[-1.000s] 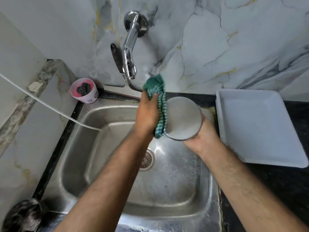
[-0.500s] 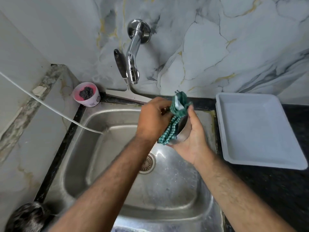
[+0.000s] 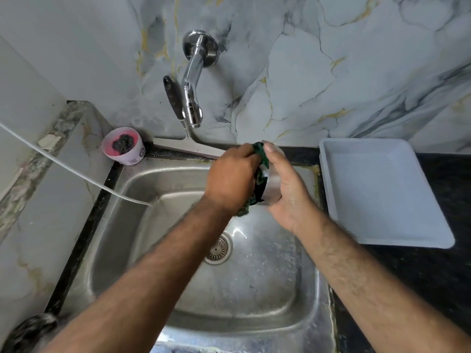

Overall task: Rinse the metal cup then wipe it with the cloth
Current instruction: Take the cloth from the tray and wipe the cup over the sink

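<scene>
In the head view, the metal cup (image 3: 270, 186) is held above the steel sink (image 3: 267, 296), toward its back edge, tipped on its side with its mouth turned toward the left. The right hand (image 3: 286, 189) is wrapped around the cup from the right, fingers closed over its wall. The left hand (image 3: 233, 179) is closed on the green cloth (image 3: 261, 164), which is pressed against the cup's mouth; how far the cloth reaches into the cup cannot be told, since the hands cover most of it. A tail of cloth is seen hanging below the left hand. The two hands are brought close together, with only cloth and cup between them.

The drain (image 3: 218, 249) is seen below the hands in the sink floor. A chrome tap (image 3: 192, 98) is mounted on the marble wall behind, and a squeegee (image 3: 183, 138) is leaned against that wall. A pink tub (image 3: 124, 146) holding a dark scrubber is set at the sink's back left corner. A white tray (image 3: 382, 194) is laid on the dark counter (image 3: 433, 276), just right of the sink. A thin white tube (image 3: 76, 171) is run from the left into the sink.
</scene>
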Demonstrator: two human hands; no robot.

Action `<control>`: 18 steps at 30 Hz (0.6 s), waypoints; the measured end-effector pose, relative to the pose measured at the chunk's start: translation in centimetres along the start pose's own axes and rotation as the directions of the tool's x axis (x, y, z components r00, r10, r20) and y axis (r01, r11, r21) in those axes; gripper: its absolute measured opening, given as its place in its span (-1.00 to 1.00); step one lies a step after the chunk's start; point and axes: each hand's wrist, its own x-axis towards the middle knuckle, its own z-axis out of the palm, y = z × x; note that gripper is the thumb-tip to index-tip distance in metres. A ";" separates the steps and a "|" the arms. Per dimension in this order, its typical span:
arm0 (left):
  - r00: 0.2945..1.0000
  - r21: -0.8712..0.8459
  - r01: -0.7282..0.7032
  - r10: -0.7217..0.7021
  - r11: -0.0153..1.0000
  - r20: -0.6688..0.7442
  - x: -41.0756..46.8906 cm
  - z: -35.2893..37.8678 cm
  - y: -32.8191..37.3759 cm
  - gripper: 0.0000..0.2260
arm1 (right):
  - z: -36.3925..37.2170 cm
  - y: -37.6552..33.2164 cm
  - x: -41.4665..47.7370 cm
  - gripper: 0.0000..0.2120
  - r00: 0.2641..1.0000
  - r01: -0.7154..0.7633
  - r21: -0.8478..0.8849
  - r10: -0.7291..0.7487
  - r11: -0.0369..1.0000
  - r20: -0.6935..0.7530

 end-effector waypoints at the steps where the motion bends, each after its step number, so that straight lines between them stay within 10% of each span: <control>1: 0.991 0.000 0.034 -0.034 0.999 0.127 0.1 -0.4 -0.1 -0.88 | -0.4 -0.4 0.1 -0.77 1.000 0.005 -0.021 -0.006 1.000 -0.011; 4: 0.879 -0.592 0.234 0.093 0.771 0.468 0.5 -1.5 -0.8 -0.89 | -1.7 -0.8 -0.1 -0.58 0.998 0.005 0.018 -0.003 1.000 -0.061; 7: 0.940 -0.851 0.339 -0.100 0.400 0.327 1.4 -1.6 0.9 -0.93 | -1.7 -0.7 -0.1 -0.56 0.999 0.001 0.063 0.002 0.998 -0.047; 10: 0.967 -0.384 0.169 -0.228 0.908 -0.113 2.0 0.2 2.6 -0.97 | -1.9 -1.5 0.2 -0.63 0.999 0.039 -0.003 -0.039 0.999 -0.026; 13: 0.984 -0.224 0.079 -0.040 0.971 0.172 2.1 0.9 2.7 -0.90 | -3.7 -3.0 0.3 -0.58 0.992 0.086 -0.073 -0.092 0.994 -0.086; 15: 0.897 -0.652 0.225 0.107 0.724 0.428 2.1 0.9 2.7 -0.84 | -5.3 -3.7 0.2 -0.54 0.987 0.099 -0.021 -0.100 0.995 -0.123; 18: 0.920 -0.920 0.391 -0.008 -0.040 0.391 2.4 1.3 3.0 -0.86 | -7.5 -5.2 -0.1 -0.55 0.993 0.109 0.106 -0.103 0.988 -0.057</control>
